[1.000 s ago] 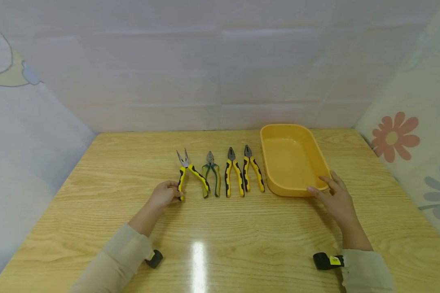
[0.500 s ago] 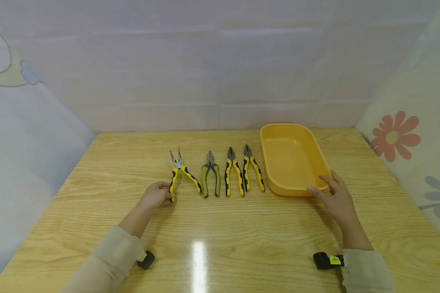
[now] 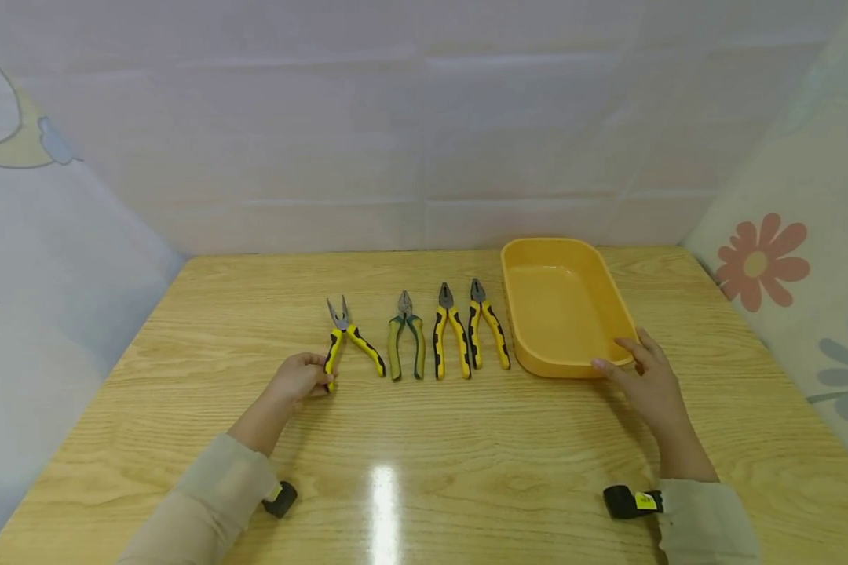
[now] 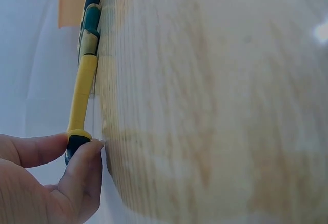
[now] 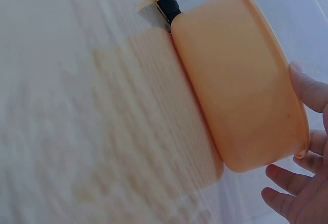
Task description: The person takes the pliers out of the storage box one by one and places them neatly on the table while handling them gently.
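Observation:
My left hand (image 3: 300,380) pinches one handle end of yellow-and-black needle-nose pliers (image 3: 340,318) between thumb and fingers. Their jaws point away from me, spread apart, and the free handle angles to the right. In the left wrist view the thumb and fingertips meet on the black tip of the yellow handle (image 4: 80,90), low by the tabletop. My right hand (image 3: 650,388) grips the near right corner of a yellow plastic tub (image 3: 561,369), thumb on the front rim and a finger over the right rim. In the right wrist view, other fingers (image 5: 289,180) spread loosely beside its wall.
Right of the needle-nose pliers lie green-handled pliers (image 3: 418,345) and two yellow-and-black combination pliers (image 3: 462,345) (image 3: 498,337), in a row up to the tub. Printed cloth walls (image 3: 424,157) border the wooden table (image 3: 438,471) at the back and sides.
My left hand has carried the needle-nose pliers left, away from the green-handled pair, then slightly toward me. My right hand and the tub have stayed in place.

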Tool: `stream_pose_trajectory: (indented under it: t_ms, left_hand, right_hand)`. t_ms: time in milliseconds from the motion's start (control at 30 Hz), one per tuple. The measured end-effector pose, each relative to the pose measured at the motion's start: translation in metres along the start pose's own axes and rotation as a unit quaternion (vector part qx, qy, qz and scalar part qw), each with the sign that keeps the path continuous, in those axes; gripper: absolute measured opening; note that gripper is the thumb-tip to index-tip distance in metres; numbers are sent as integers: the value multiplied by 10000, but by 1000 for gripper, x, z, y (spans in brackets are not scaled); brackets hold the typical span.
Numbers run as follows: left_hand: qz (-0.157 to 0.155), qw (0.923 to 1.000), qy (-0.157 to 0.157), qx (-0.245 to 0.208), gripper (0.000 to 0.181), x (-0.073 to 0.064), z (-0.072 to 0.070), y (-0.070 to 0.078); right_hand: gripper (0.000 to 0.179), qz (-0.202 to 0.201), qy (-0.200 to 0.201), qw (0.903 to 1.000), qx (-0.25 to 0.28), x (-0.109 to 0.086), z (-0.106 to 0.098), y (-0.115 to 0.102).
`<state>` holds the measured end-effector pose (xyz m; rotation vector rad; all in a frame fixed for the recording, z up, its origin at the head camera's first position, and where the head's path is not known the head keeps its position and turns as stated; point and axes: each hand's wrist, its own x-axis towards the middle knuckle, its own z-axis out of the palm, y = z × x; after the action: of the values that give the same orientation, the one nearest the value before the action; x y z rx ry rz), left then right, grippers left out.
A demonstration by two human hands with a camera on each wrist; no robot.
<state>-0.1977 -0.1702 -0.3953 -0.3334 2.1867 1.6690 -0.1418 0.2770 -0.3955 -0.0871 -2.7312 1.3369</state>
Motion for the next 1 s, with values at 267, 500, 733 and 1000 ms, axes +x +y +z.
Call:
stream_pose_trajectory:
  t_ms: [267,500,733,1000]
  left_hand:
    - [-80,9996,-51,259,32,3,-1,2]
    - [1,9989,-50,459,29,3,1,2]
    - [141,9986,20,508,33,1,0,2]
    - [195,9926,264,1173,28,2,2,2]
  right_hand:
    - [69,9,-10,10000,15,1,0,0]
    - [70,73,-8,10000,-36,1,0,0]
    - [71,141,-36,9998,-135,1,0,-1]
    - [72,134,-150,9992,-337,1,-1,-2]
